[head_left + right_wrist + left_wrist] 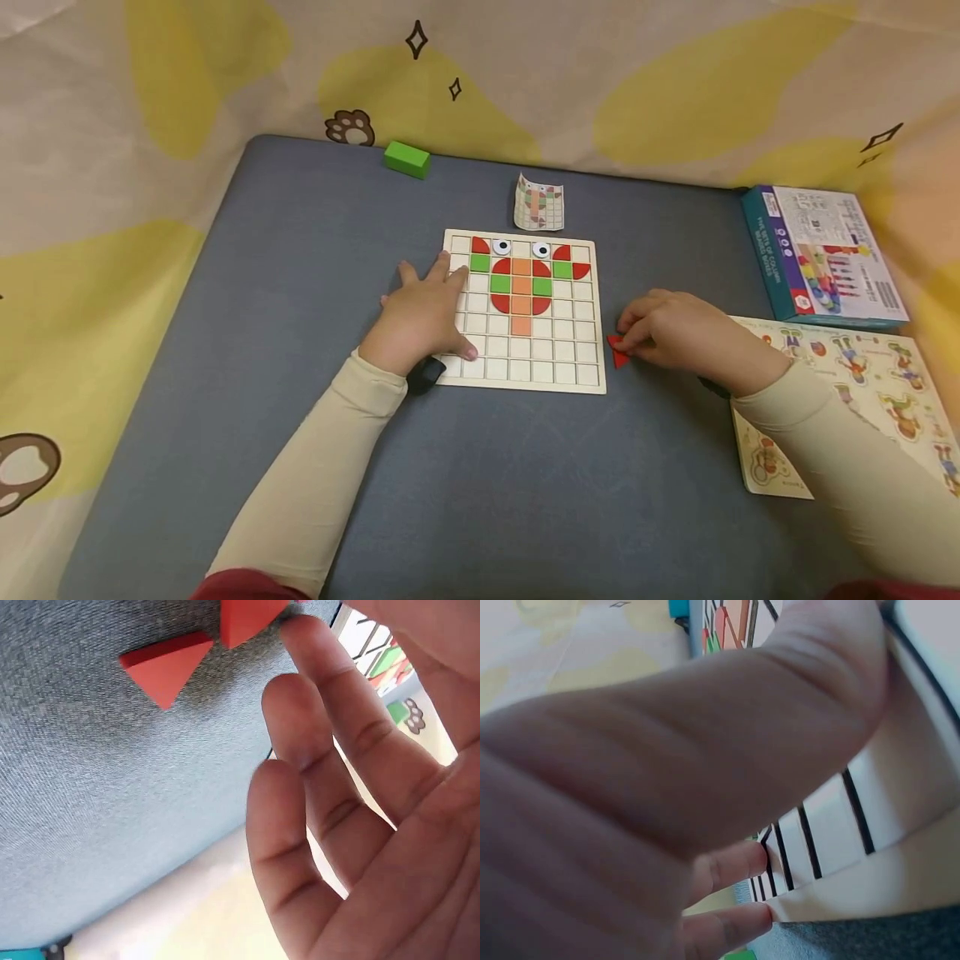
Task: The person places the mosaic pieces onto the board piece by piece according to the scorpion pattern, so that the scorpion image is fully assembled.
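A white square grid board (542, 374) lies on the table, with red, green, orange and eye tiles in its upper rows. My left hand (420, 321) rests spread over its left edge, the thumb on the lower cells; the left wrist view shows two fingertips at the board's rim. Right of the board, my right hand (675, 329) pinches a red quarter-circle tile (247, 619), although thumb and index finger are mostly out of the right wrist view. Beside it on the table lies a red triangle tile (169, 667).
A small pattern card (539, 206) stands behind the board, with a green block (407, 159) at the back left. On the right are a boxed toy (832, 250) and a picture board (772, 450), partly beneath my right forearm. Patterned cloth surrounds the table.
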### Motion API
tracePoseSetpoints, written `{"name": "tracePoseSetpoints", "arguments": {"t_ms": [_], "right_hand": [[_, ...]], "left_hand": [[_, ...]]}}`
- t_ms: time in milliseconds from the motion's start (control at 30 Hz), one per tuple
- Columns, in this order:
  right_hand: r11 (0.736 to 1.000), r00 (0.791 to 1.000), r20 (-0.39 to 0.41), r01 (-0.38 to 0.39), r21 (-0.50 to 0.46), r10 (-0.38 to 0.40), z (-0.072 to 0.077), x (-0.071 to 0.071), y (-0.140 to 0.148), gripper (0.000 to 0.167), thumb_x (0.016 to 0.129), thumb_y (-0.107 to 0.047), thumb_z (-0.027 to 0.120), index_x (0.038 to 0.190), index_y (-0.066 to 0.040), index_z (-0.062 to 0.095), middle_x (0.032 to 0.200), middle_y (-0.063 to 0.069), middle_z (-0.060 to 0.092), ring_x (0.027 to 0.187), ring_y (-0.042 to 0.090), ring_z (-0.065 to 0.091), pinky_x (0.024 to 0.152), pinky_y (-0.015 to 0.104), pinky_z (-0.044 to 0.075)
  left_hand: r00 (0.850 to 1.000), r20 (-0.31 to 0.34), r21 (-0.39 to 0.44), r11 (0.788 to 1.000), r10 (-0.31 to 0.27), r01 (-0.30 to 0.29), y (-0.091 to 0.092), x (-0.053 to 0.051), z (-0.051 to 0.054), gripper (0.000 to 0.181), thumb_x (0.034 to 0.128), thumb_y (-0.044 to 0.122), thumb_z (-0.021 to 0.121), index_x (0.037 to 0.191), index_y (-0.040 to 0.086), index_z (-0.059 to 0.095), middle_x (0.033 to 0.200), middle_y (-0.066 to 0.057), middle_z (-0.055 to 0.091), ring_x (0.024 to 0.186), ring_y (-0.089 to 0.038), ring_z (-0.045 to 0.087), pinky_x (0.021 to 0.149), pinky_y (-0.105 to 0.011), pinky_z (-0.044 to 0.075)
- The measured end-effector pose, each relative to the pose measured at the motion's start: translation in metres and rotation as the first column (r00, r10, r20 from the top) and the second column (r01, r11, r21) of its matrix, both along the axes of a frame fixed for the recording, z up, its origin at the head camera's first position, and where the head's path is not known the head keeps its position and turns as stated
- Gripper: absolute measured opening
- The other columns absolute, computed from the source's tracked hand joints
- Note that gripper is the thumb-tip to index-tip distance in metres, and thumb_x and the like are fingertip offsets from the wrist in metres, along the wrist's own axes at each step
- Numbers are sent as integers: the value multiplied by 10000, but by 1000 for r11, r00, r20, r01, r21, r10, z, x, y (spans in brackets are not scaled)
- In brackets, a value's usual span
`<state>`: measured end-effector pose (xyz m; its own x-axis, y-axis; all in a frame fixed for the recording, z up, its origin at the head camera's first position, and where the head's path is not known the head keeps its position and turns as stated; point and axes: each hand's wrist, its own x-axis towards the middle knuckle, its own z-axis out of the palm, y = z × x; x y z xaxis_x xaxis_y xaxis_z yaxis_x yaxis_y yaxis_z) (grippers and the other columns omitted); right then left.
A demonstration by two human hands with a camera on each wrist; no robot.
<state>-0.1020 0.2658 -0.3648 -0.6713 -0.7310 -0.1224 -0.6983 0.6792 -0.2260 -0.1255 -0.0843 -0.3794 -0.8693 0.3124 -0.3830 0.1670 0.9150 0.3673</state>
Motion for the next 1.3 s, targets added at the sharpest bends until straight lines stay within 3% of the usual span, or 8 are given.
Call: {"name": "tracePoseSetpoints", "arguments": {"t_ms": [267,500,633,867,1067,1167,1300], "right_hand": [[999,999,-34,31,34,-29,1,2,-4,167,801,-91,934,931,-184,884,990,-42,744,879,198,615,759,414,546],[998,993,-105,55,-32,-58,-3,2,-3,201,806,-110,937,997,-114,875,973,7,773,821,210,612,691,391,538],[994,986,-129,99,-36,-103,-8,-3,-3,204,830,-113,917,1022,-73,863,986,59,778,839,259,639,719,436,564],[980,976,-80,201,-9,-201,-11,-11,-6,158,871,-128,880,1017,-73,861,973,85,778,860,282,668,767,490,593],[962,963,-2,269,42,-269,-1,-22,-15,184,884,-125,854,1055,-56,853,1005,114,786,891,283,681,834,515,586],[965,965,-30,263,25,-262,8,-29,-27,180,878,-113,858,1047,-50,854,973,112,786,842,267,667,782,491,587],[979,978,-67,197,-49,-200,14,-43,-55,169,865,-138,893,1009,-58,860,929,85,784,830,264,661,775,463,569]], "left_hand": [[1000,-15,11,1000,4,-4,-1,0,-1,1241,658,422,1030,1660,109,368,1723,-182,192,1484,-682,83,943,-881,344],[1000,-21,22,1000,7,-7,-1,1,0,1229,655,414,1032,1652,104,384,1713,-187,210,1480,-673,106,939,-881,349],[1000,-4,29,1000,12,-12,-2,1,1,1219,664,405,1030,1654,111,383,1721,-188,196,1486,-675,81,950,-884,334],[999,32,17,1000,14,-15,0,0,0,1224,681,404,1022,1670,133,354,1743,-186,146,1491,-687,29,968,-882,312],[999,36,-2,1000,17,-17,2,0,-1,1240,678,414,1021,1677,142,338,1755,-177,114,1496,-684,13,974,-874,322],[999,35,0,1000,20,-20,3,0,-1,1230,682,413,1020,1673,138,345,1754,-183,119,1494,-688,14,972,-873,326],[999,31,-2,1000,27,-27,4,1,-1,1206,680,407,1022,1660,130,375,1750,-189,131,1492,-691,27,967,-871,335]]}}
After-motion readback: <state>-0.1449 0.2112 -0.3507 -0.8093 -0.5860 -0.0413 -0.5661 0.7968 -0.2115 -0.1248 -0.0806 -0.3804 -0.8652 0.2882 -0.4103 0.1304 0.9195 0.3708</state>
